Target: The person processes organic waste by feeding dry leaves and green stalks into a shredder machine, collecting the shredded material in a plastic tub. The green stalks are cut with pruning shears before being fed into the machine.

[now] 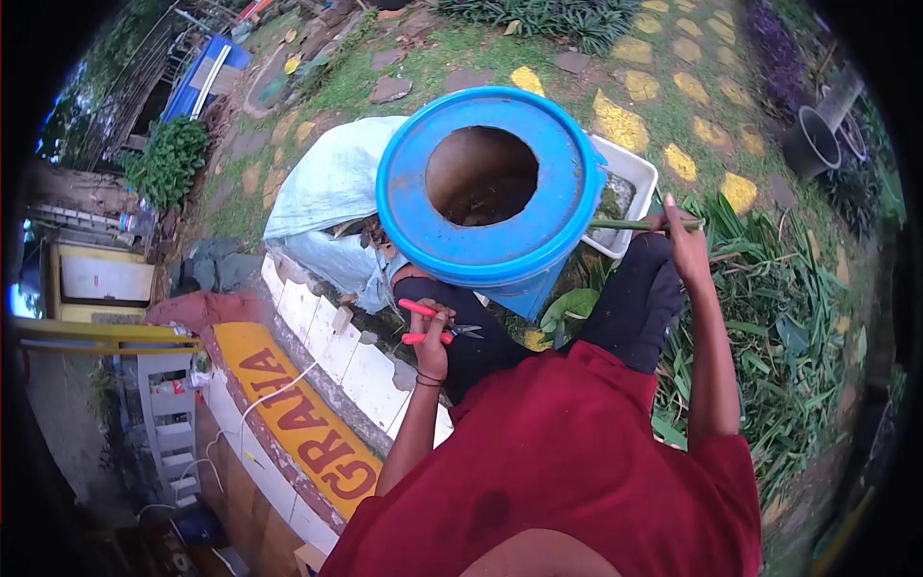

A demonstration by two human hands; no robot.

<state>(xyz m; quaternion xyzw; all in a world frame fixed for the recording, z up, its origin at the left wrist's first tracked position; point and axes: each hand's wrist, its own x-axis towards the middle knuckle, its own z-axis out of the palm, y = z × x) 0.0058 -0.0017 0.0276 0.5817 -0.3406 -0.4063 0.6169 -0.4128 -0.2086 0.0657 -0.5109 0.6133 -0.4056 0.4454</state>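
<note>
My left hand (430,348) grips a pair of pruning shears (463,332) with red handles, held over my left thigh. The handles are spread and the short metal blades point right. My right hand (681,236), above my right knee, is closed on a green plant stalk (625,225) lying roughly level. The stalk's left end reaches to the side of a blue bucket (404,245) between my knees. The bucket's blue lid (567,178) has a large round hole, through which a brownish inside shows.
Behind the bucket stands a white tub (642,173) with dark contents. A pale sack (322,188) lies left of it. Cut long leaves (740,327) are heaped at my right. A low curved wall with an orange lettered panel (298,418) runs along my left. Yellow stepping stones (620,120) dot the grass.
</note>
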